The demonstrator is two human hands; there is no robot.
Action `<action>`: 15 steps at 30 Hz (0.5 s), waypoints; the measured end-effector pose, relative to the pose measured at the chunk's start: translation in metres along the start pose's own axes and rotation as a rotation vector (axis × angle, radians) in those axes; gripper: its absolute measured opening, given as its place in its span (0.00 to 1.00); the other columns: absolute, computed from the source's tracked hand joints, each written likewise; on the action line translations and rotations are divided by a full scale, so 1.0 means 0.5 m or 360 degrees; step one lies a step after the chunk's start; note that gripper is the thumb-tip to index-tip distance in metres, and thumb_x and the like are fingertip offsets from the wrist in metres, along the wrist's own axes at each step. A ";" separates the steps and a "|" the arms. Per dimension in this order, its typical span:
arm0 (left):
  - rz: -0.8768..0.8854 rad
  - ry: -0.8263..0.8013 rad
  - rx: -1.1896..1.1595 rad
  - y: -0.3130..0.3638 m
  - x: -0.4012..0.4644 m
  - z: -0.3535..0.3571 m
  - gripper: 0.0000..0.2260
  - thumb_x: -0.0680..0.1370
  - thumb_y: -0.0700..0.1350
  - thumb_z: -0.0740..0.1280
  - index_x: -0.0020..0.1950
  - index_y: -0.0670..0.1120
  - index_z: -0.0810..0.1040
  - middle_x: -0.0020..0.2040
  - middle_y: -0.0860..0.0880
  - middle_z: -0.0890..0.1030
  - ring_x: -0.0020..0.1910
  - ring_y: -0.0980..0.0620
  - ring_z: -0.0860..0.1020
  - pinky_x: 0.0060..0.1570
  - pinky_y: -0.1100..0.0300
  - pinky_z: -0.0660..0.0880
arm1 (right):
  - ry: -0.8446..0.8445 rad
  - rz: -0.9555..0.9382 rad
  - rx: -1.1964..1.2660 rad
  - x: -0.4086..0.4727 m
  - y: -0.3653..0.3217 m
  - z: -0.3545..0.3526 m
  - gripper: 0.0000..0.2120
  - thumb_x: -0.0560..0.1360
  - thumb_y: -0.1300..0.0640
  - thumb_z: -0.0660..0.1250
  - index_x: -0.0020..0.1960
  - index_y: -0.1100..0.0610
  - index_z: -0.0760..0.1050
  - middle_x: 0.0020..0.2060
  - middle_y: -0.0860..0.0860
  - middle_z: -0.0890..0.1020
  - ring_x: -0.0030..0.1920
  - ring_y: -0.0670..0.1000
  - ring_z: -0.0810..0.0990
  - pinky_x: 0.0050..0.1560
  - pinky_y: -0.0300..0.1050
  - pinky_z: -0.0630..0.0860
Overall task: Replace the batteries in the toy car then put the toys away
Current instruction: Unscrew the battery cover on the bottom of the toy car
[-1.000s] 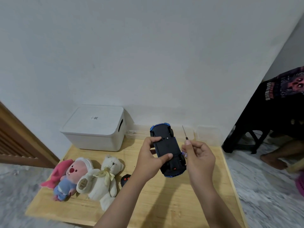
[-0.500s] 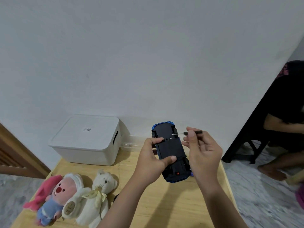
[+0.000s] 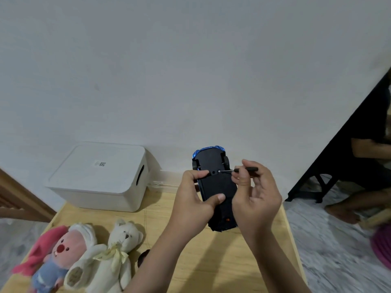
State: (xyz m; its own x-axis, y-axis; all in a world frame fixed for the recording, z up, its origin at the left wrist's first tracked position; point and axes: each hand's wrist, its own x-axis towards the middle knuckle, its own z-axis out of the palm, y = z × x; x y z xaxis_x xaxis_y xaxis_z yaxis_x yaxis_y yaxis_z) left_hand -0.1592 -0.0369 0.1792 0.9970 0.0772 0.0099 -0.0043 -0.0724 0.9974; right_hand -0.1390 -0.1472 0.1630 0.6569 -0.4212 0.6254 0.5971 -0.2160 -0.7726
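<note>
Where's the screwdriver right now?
The screwdriver is right of centre in the head view, pinched in the right hand, its tip on the underside of the toy car held by the left hand.

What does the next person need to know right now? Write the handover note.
Left hand: grips the toy car, held upside down above the table.
Right hand: pinches a small screwdriver, its tip at a screw on the car's underside.
Done: car flipped, screwdriver lined up.
Left: the cover looks closed, so undo the screw, swap the batteries, close it up. No batteries are in view.
Then put away the car, the pink plush and the white bear; the white box at the back of the table, lid on, looks the likely place.
</note>
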 end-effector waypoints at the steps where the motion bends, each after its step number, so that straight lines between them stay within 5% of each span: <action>1: 0.0000 0.0007 0.0013 -0.001 -0.001 0.000 0.22 0.70 0.35 0.74 0.50 0.57 0.68 0.50 0.57 0.75 0.50 0.61 0.75 0.43 0.68 0.76 | -0.0002 -0.0011 -0.0012 -0.002 -0.001 0.000 0.05 0.76 0.59 0.63 0.51 0.56 0.74 0.41 0.58 0.80 0.40 0.54 0.83 0.38 0.41 0.79; 7: 0.0009 0.0043 0.0063 -0.002 -0.011 -0.003 0.22 0.70 0.36 0.75 0.50 0.57 0.68 0.51 0.56 0.76 0.52 0.59 0.76 0.45 0.63 0.78 | -0.0051 -0.0115 -0.0081 -0.008 -0.013 -0.002 0.05 0.76 0.61 0.63 0.51 0.57 0.75 0.40 0.56 0.79 0.40 0.57 0.82 0.37 0.42 0.80; 15: -0.0002 0.0080 0.0196 -0.008 -0.025 -0.009 0.23 0.70 0.38 0.75 0.51 0.58 0.67 0.52 0.59 0.75 0.52 0.63 0.73 0.48 0.65 0.75 | -0.0259 -0.0310 -0.0402 0.008 -0.028 -0.002 0.09 0.73 0.68 0.66 0.53 0.64 0.78 0.43 0.53 0.76 0.44 0.42 0.77 0.39 0.38 0.80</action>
State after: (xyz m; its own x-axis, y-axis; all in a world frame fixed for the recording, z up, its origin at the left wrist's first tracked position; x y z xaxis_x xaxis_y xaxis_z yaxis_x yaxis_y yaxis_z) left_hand -0.1719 -0.0330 0.1753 0.9918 0.1267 0.0150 0.0099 -0.1938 0.9810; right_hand -0.1453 -0.1466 0.1760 0.6189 -0.2091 0.7571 0.5989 -0.4979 -0.6272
